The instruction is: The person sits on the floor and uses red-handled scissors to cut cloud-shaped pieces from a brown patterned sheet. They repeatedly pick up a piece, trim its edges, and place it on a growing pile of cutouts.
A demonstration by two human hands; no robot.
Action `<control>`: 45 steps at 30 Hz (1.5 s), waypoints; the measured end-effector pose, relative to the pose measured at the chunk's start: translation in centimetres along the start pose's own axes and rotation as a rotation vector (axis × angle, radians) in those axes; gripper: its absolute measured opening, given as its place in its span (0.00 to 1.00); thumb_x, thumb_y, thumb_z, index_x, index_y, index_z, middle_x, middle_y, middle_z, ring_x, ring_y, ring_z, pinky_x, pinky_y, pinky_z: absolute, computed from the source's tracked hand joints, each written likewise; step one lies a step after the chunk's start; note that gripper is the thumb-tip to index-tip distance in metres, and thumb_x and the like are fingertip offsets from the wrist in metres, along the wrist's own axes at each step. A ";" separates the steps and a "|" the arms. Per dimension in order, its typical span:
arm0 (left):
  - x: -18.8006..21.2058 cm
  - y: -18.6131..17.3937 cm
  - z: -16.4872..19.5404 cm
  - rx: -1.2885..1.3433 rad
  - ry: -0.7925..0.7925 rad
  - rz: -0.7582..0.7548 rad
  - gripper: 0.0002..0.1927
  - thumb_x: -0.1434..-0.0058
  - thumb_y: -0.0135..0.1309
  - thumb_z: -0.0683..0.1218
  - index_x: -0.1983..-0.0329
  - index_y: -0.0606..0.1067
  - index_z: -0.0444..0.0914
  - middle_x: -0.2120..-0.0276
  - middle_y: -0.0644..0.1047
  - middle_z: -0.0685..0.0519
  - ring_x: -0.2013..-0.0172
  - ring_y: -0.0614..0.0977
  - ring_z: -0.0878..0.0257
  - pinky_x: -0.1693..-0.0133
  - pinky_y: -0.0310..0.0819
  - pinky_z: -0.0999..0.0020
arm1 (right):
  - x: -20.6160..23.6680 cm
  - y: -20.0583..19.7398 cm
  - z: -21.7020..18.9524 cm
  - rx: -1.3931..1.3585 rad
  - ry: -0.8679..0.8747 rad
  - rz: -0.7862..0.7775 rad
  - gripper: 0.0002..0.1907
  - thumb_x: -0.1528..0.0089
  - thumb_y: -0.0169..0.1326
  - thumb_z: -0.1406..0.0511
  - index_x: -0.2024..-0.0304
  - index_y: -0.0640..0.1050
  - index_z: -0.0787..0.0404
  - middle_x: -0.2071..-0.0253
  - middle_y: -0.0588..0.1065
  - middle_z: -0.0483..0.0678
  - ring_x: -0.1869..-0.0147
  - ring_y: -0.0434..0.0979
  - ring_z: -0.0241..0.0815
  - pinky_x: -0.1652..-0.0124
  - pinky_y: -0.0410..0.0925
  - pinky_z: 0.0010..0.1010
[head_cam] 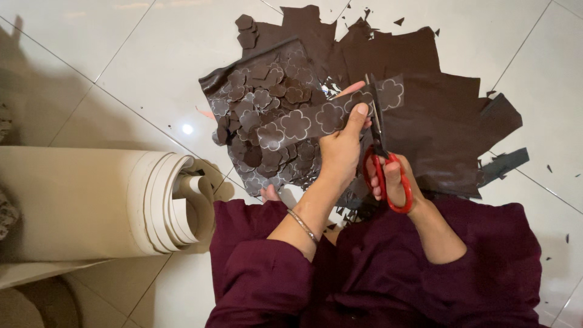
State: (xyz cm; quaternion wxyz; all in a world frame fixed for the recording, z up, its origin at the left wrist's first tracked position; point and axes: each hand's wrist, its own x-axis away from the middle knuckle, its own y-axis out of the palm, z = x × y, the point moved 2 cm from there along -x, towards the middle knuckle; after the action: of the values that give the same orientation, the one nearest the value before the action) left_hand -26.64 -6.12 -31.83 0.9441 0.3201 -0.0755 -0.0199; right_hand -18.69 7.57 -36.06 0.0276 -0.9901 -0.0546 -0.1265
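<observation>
Far left of my hands I see a big cream roll of sheet material point(91, 203) lying on its side on the white tiled floor point(121, 67), open end w/ its coiled layers facing toward me. Well apart from both hands.

Next over, ahead and left of my left hand: a heap of dark brown cut-out flower shapes point(267, 121), many w/ pale traced outlines, piled on a brown sheet. A few loose ones sit at the far top of the heap.

My left hand point(341, 150) is closed on a brown strip point(322, 118) marked w/ traced flower outlines, thumb on top, strip held up above the heap and running left-to-right. Thin metal bangle point(302, 226) on that wrist, maroon sleeve pushed up.

Just beside it on the right, my right hand point(393, 179) grips red-handled scissors point(382, 158), fingers through the loops. Blades point away from me and meet the strip near its right end, next to the last flower outline; can't tell how far apart the blades are.

Under and to the right of both hands: large dark brown leather-like sheet point(449, 115) spread on the floor, ragged cut edges. Small brown scraps point(504, 164) scattered right of the right hand.
</observation>
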 end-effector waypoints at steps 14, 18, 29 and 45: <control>-0.6 -0.3 -0.8 0.054 0.023 -0.023 0.18 0.30 0.55 0.42 0.36 0.75 0.37 0.62 0.76 0.59 0.63 0.74 0.72 0.58 0.74 0.75 | -0.3 -1.0 0.8 -0.080 0.004 0.029 0.47 0.50 0.42 0.24 0.72 0.69 0.62 0.82 0.64 0.40 0.83 0.64 0.31 0.84 0.61 0.23; -0.4 -0.3 -0.8 -0.003 -0.021 -0.049 0.18 0.30 0.54 0.42 0.37 0.75 0.38 0.61 0.76 0.59 0.63 0.73 0.72 0.58 0.73 0.74 | -0.8 -1.6 -0.7 -0.126 -0.109 0.143 0.40 0.41 0.47 0.33 0.62 0.76 0.64 0.80 0.66 0.40 0.81 0.65 0.30 0.81 0.63 0.22; 0.7 1.0 -0.2 -0.021 -0.189 -0.448 0.17 0.30 0.53 0.42 0.39 0.76 0.37 0.60 0.80 0.58 0.59 0.77 0.70 0.54 0.73 0.73 | -1.4 -4.2 -2.3 -0.218 -0.207 0.344 0.10 0.35 0.56 0.66 0.67 0.69 0.59 0.78 0.67 0.45 0.79 0.67 0.35 0.77 0.66 0.28; -2.4 -1.0 0.8 -0.002 -0.044 -0.248 0.17 0.28 0.48 0.41 0.37 0.75 0.38 0.59 0.78 0.55 0.63 0.78 0.69 0.57 0.79 0.71 | -2.0 -4.6 -1.6 -0.051 -0.099 0.211 0.34 0.33 0.48 0.45 0.45 0.73 0.71 0.71 0.68 0.45 0.69 0.71 0.36 0.55 0.75 0.36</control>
State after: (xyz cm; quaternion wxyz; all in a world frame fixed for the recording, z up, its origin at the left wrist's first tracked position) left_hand -29.13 -7.17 -32.07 0.9328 0.3257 -0.0560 -0.1436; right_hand -21.56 11.78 -34.86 0.0127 -0.9957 0.0520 -0.0753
